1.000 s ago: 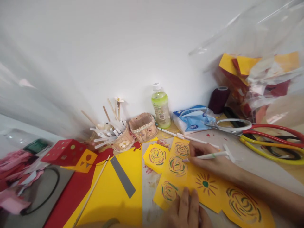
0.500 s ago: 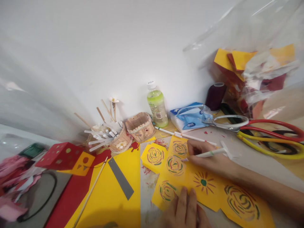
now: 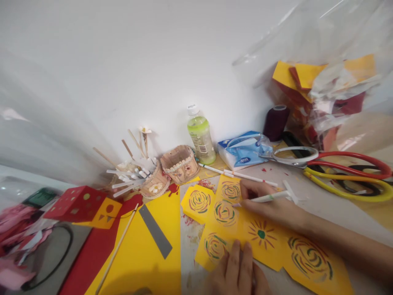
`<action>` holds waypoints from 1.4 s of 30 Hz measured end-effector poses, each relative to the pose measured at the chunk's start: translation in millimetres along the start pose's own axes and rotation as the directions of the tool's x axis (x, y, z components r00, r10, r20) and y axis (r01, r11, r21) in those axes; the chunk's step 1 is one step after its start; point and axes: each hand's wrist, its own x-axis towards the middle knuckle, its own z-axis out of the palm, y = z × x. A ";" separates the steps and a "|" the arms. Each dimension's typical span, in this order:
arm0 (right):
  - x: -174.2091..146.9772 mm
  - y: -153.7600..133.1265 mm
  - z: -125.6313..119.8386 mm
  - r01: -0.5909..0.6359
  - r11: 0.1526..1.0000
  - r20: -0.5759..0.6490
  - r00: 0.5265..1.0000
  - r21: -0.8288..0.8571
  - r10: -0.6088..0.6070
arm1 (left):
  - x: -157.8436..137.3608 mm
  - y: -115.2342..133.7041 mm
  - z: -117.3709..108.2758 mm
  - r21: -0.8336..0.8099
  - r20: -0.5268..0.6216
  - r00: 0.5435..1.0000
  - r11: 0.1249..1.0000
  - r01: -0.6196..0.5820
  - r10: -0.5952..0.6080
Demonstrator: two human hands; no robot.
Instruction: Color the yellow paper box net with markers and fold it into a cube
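Note:
A white marker (image 3: 266,198) with a green band is pinched in my right hand (image 3: 260,200); its tip meets the yellow paper cutout (image 3: 242,229). Curved strokes in red, green and purple form swirls on several of the cutout's faces, and one face bears a green dot with rays. The tip is at the right edge of the middle swirl. My left hand (image 3: 238,268) lies on the cutout's lower edge, fingers stretched out flat and pressing it; part of this hand is out of frame. Beneath the cutout is a stained grey board (image 3: 192,250).
Yellow card (image 3: 150,250), a grey strip (image 3: 156,231) and a thin stick (image 3: 118,248) lie left, near a red paper box (image 3: 76,203). Behind stand wooden pots (image 3: 181,166), a bottle (image 3: 201,137) and tissues (image 3: 242,151). Scissors (image 3: 346,162) lie right.
The whole view has shifted slightly, so things appear a little further left. My right hand stays at the middle swirl with the marker, and my left hand remains on the cutout.

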 end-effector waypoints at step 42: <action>2.2 -2.8 -11.9 -0.094 0.933 -0.256 0.948 0.346 0.191 | 26.0 -11.2 -9.8 -0.037 -0.065 0.998 0.999 0.025 -0.027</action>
